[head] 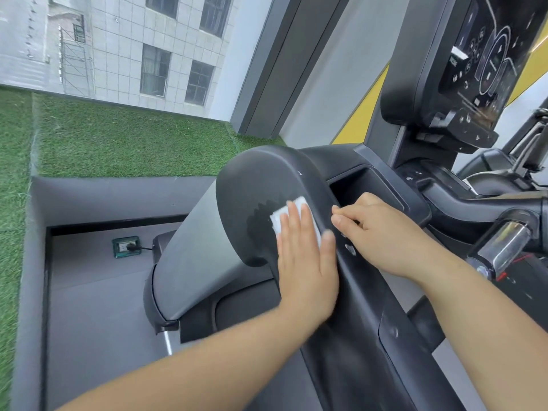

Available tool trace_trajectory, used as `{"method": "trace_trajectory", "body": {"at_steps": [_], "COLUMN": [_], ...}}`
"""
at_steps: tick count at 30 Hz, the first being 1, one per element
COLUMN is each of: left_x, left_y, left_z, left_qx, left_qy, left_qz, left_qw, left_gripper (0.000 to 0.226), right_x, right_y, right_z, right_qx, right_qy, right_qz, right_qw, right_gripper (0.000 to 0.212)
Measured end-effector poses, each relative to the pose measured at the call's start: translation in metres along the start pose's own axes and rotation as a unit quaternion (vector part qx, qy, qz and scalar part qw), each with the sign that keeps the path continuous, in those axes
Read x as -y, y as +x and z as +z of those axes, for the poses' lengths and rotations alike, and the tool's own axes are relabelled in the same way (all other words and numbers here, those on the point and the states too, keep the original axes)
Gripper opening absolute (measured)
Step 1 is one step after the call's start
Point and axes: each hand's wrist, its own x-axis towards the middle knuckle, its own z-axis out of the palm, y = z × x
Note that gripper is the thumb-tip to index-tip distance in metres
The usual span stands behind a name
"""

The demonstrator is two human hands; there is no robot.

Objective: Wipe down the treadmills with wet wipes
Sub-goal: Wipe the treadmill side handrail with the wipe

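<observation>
A black treadmill fills the right half of the view, with its rounded left side panel (255, 185) in the middle. My left hand (305, 256) lies flat with straight fingers on a white wet wipe (280, 221), pressing it against that panel. A dark wet streak (258, 218) shows on the panel just left of the wipe. My right hand (382, 232) rests on the handrail edge (355, 280) beside the left hand, fingers loosely curled and holding nothing. The console screen (480, 51) stands at the upper right.
A recessed tray (358, 188) sits behind my right hand. A chrome handlebar grip (501, 250) juts out at the right. Below left are the grey upright (195, 256), dark floor with a green power socket (126, 246), artificial grass (118, 137) and a window.
</observation>
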Motion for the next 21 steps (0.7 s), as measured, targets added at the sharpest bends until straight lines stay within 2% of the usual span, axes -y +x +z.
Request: {"method": "trace_trajectory", "body": {"at_steps": [3, 5, 7, 9, 12, 15, 18, 21], "left_x": [0.000, -0.001, 0.001, 0.005, -0.004, -0.010, -0.006, 0.004], "left_y": [0.022, 0.008, -0.014, -0.017, 0.018, 0.040, 0.011, -0.024], "left_z": [-0.005, -0.005, -0.002, -0.002, -0.007, -0.010, -0.006, 0.000], "left_qx": [0.001, 0.009, 0.014, 0.017, 0.018, 0.011, 0.009, 0.016], "left_qy": [-0.040, -0.040, -0.019, -0.007, -0.029, -0.035, -0.046, -0.043], "left_qz": [-0.054, -0.018, 0.025, 0.030, -0.019, -0.063, -0.023, 0.003], "left_qw": [0.998, 0.999, 0.999, 0.999, 0.999, 0.997, 0.999, 0.999], "left_gripper": [0.056, 0.056, 0.068, 0.073, 0.058, 0.055, 0.059, 0.061], "right_x": [0.000, 0.002, 0.003, 0.003, 0.002, 0.002, 0.001, 0.002], "right_y": [0.000, -0.001, -0.001, 0.000, 0.000, 0.000, 0.000, 0.000], "right_z": [0.002, 0.002, 0.001, 0.000, 0.000, 0.001, 0.002, 0.002], "right_qx": [-0.006, -0.010, -0.012, -0.013, -0.011, -0.015, -0.017, -0.014], "right_qy": [-0.015, -0.015, -0.009, -0.002, -0.002, -0.002, 0.003, 0.011], "right_qz": [0.004, 0.003, 0.005, 0.009, 0.011, 0.010, 0.003, -0.006], "right_qw": [1.000, 1.000, 1.000, 1.000, 1.000, 1.000, 1.000, 1.000], "right_gripper": [0.039, 0.039, 0.039, 0.039, 0.039, 0.040, 0.037, 0.024]}}
